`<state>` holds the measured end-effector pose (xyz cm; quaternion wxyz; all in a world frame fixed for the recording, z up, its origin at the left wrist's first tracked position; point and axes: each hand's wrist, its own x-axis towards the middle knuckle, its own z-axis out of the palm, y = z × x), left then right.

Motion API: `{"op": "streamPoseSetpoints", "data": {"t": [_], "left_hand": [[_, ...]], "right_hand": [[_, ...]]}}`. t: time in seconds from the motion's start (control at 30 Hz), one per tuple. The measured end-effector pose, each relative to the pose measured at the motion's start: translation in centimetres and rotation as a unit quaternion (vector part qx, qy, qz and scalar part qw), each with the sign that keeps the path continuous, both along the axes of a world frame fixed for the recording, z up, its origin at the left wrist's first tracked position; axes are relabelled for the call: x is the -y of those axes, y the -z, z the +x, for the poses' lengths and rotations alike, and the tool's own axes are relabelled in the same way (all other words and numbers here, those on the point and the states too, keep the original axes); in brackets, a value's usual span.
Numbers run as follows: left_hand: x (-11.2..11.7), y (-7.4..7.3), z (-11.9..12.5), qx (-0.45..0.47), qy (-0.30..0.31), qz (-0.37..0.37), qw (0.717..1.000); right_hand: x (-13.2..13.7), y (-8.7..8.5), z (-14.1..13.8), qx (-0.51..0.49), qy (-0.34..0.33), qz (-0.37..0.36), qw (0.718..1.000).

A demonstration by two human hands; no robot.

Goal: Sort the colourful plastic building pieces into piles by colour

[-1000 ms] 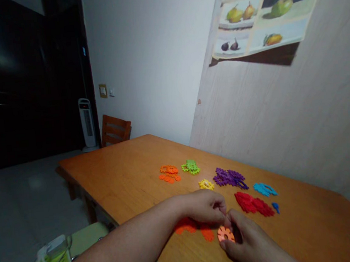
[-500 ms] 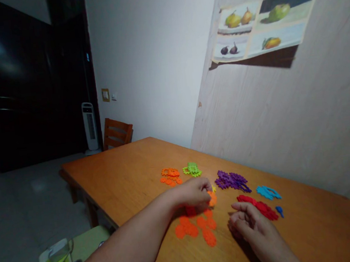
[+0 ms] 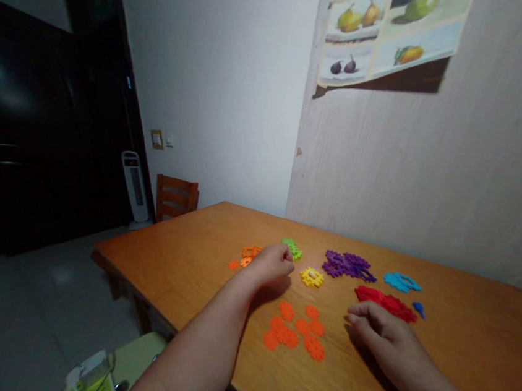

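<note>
My left hand [image 3: 275,263] is closed in a loose fist above the far middle of the table; what it holds, if anything, is hidden. It partly covers orange pieces [image 3: 251,252] and sits beside light green toothed pieces [image 3: 291,248]. Yellow pieces [image 3: 312,276] lie to its right. Nearer me, several flat orange-red discs with notched rims [image 3: 286,310] are spread on the wood. My right hand [image 3: 387,334] rests to the right of these discs, fingers loosely curled and thumb a little apart, with nothing visible in it. Red pieces [image 3: 384,302] lie just beyond it.
Purple pieces [image 3: 347,265], light blue pieces [image 3: 401,281] and a small dark blue piece [image 3: 418,309] lie on the wooden table [image 3: 187,253]. A wooden chair [image 3: 176,195] stands at the far end. A power strip [image 3: 92,387] is on a green seat at left.
My left hand has moved away and left from the yellow pieces, uncovering them; the orange disc in its fingers no longer shows. The right hand's fingers have shifted slightly.
</note>
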<state>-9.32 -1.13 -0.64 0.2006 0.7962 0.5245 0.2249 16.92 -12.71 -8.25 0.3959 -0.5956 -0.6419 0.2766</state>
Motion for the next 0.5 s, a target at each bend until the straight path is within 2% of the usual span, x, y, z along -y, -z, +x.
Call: {"op": "streamPoseSetpoints", "data": {"t": [0.1,0.17,0.23,0.33,0.5], "left_hand": [[1.7,0.6,1.6,0.004,0.131,-0.073,0.989],[2.7,0.7,2.2,-0.016,0.178,-0.120,0.976],[3.3,0.7,2.5,-0.060,0.192,-0.119,0.972],[3.4,0.8,2.7,-0.122,0.193,-0.077,0.971],[2.8,1.5,2.8,-0.119,0.203,-0.093,0.968]], "right_hand": [[0.5,-0.8,-0.4,0.029,-0.002,0.007,1.000],[0.7,-1.1,-0.6,0.043,-0.005,0.006,0.999],[0.8,-1.3,-0.8,0.054,-0.007,0.003,0.999],[0.7,-1.3,-0.8,0.065,-0.007,0.000,0.998],[0.7,-1.3,-0.7,0.070,-0.011,0.008,0.997]]}}
